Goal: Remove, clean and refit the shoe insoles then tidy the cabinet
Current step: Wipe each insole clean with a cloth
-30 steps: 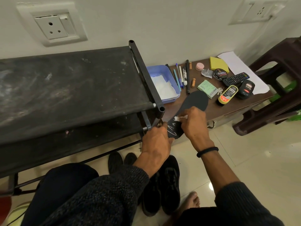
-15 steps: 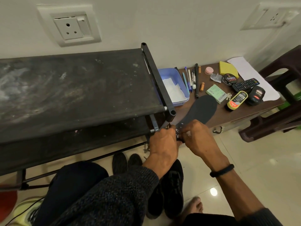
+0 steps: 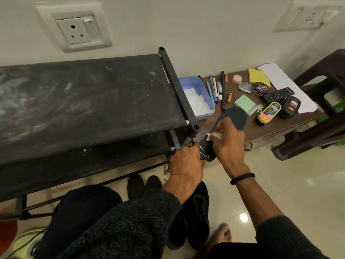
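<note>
Beside the black rack (image 3: 89, 101), I see the left hand (image 3: 184, 163) gripping the dark insole's (image 3: 231, 118) heel while the right hand (image 3: 228, 144) pinches a white wipe (image 3: 214, 135) against it.

Dark insole (image 3: 231, 118) tilted over low table edge, white wad (image 3: 214, 135) seemingly tissue

Wall's got a white socket plate (image 3: 74, 28) sitting above the rack and another one (image 3: 306, 14) hanging off to the right. On the low brown table (image 3: 276, 126) a TV remote (image 3: 279, 94) is lying beside some pens (image 3: 214, 89), a yellow notepad (image 3: 258, 76) and keys (image 3: 260, 107). A dark plastic stool (image 3: 321, 101) is standing just beside it.
</note>
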The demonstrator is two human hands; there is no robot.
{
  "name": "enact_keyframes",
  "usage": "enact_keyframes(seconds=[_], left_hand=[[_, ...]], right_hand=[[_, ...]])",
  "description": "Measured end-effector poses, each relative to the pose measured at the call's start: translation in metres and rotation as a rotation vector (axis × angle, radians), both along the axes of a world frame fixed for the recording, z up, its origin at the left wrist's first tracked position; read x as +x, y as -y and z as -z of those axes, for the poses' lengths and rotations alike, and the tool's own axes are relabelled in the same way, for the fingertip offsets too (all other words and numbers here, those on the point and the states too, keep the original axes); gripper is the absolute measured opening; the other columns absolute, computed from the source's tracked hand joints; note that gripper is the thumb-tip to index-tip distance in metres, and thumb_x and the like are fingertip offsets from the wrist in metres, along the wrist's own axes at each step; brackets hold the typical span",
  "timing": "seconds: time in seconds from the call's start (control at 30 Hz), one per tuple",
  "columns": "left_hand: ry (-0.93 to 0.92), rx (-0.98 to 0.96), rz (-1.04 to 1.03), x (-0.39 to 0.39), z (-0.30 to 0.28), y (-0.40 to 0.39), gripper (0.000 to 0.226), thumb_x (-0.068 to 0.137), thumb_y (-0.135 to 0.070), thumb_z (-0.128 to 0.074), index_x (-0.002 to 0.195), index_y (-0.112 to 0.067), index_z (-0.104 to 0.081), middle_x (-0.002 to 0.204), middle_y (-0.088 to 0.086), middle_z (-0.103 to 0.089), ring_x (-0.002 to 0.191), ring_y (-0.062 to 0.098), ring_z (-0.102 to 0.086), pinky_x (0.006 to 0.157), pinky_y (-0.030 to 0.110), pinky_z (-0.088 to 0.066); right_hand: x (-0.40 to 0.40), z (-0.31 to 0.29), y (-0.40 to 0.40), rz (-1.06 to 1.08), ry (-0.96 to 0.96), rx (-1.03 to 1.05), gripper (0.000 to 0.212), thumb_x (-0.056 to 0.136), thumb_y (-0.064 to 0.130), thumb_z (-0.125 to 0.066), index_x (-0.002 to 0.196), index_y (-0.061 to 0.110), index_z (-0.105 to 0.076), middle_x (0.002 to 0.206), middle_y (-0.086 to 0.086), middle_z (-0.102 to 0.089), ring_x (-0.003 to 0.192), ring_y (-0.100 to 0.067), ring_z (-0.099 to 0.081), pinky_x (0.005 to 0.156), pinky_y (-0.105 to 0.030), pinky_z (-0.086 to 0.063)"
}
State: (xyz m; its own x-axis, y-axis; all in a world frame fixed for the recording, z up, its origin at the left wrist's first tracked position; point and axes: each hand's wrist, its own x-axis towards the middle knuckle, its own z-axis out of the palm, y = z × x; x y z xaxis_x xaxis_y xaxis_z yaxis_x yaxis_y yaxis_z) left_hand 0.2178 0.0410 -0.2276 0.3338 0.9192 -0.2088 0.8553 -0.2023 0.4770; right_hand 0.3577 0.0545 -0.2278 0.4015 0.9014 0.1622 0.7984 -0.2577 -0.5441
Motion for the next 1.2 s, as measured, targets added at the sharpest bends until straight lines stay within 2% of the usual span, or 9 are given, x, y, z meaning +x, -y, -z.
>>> enact_keyframes(seconds=[0.13,0.23,0.3,0.4,0.57,0.7,0.97,1.1,1.2], left_hand=[[0.042,-0.016,-0.023,0.001,0.001,-0.001,0.049,0.092,-0.04,-0.071,0.135,-0.025,-0.053,0.118,0.005,-0.068,0.11,0.027,-0.065,0.089,0.04,-0.057],[0.053,-0.021,-0.023,0.002,0.001,-0.002,0.046,0.092,-0.039,-0.071,0.133,-0.025,-0.055,0.117,0.005,-0.068,0.11,0.026,-0.065,0.089,0.04,-0.056],[0.055,-0.028,-0.019,0.002,0.002,-0.003,0.047,0.092,-0.04,-0.071,0.134,-0.026,-0.054,0.118,0.005,-0.067,0.111,0.026,-0.064,0.09,0.04,-0.056],[0.055,-0.018,-0.02,0.001,0.003,-0.003,0.052,0.091,-0.041,-0.071,0.137,-0.026,-0.052,0.119,0.007,-0.067,0.113,0.028,-0.063,0.09,0.041,-0.055],[0.092,-0.029,-0.014,0.001,0.005,-0.002,0.06,0.094,-0.039,-0.069,0.147,-0.024,-0.044,0.125,0.01,-0.063,0.118,0.028,-0.061,0.094,0.041,-0.056],[0.299,-0.061,-0.108,0.006,0.018,0.005,0.059,0.088,-0.029,-0.076,0.141,-0.026,-0.049,0.117,0.001,-0.069,0.107,0.021,-0.068,0.09,0.038,-0.059],[0.655,-0.154,-0.349,0.015,0.033,0.012,0.051,0.08,-0.012,-0.083,0.122,-0.032,-0.062,0.09,-0.006,-0.075,0.088,0.01,-0.072,0.086,0.033,-0.06],[0.698,-0.162,-0.335,0.013,0.032,0.011,0.042,0.082,-0.01,-0.081,0.115,-0.03,-0.067,0.087,-0.01,-0.074,0.082,0.003,-0.07,0.079,0.026,-0.061],[0.704,-0.207,-0.323,0.011,0.029,0.009,0.05,0.08,-0.009,-0.083,0.12,-0.032,-0.064,0.086,-0.006,-0.074,0.083,0.006,-0.071,0.082,0.026,-0.06]], right_hand=[[-0.004,-0.006,0.005,-0.143,-0.001,-0.124,0.03,0.079,0.001,-0.076,0.097,0.015,-0.056,0.085,0.002,-0.065,0.073,-0.01,-0.059,0.057,-0.02,-0.051],[-0.001,-0.016,0.008,-0.255,0.059,-0.311,0.032,0.074,0.003,-0.078,0.093,0.019,-0.057,0.085,0.001,-0.066,0.079,-0.019,-0.063,0.064,-0.035,-0.057],[0.003,-0.018,0.009,-0.267,0.034,-0.352,0.034,0.072,0.003,-0.08,0.09,0.021,-0.057,0.085,0.003,-0.066,0.08,-0.019,-0.064,0.063,-0.034,-0.057],[0.013,-0.012,0.007,-0.133,-0.01,-0.258,0.035,0.075,0.002,-0.08,0.093,0.021,-0.057,0.089,0.003,-0.064,0.081,-0.015,-0.061,0.055,-0.021,-0.048],[0.018,-0.004,-0.001,0.056,0.008,-0.06,0.033,0.082,0.002,-0.076,0.105,0.015,-0.056,0.1,-0.006,-0.068,0.091,-0.026,-0.066,0.069,-0.033,-0.055],[0.0,0.001,-0.001,-0.034,0.046,-0.051,0.03,0.085,0.003,-0.073,0.105,0.015,-0.054,0.099,-0.01,-0.069,0.086,-0.026,-0.066,0.07,-0.039,-0.06],[-0.006,-0.011,0.013,-0.305,0.037,-0.246,0.035,0.077,0.01,-0.083,0.096,0.022,-0.056,0.084,0.007,-0.066,0.077,-0.013,-0.065,0.055,-0.018,-0.051],[-0.001,-0.016,0.017,-0.364,-0.05,-0.302,0.035,0.074,0.011,-0.087,0.09,0.024,-0.06,0.081,0.014,-0.07,0.077,-0.002,-0.066,0.062,-0.008,-0.05],[0.002,-0.006,0.015,-0.244,-0.031,-0.195,0.034,0.076,0.008,-0.082,0.089,0.027,-0.057,0.081,0.01,-0.067,0.078,-0.009,-0.065,0.059,-0.021,-0.057]])
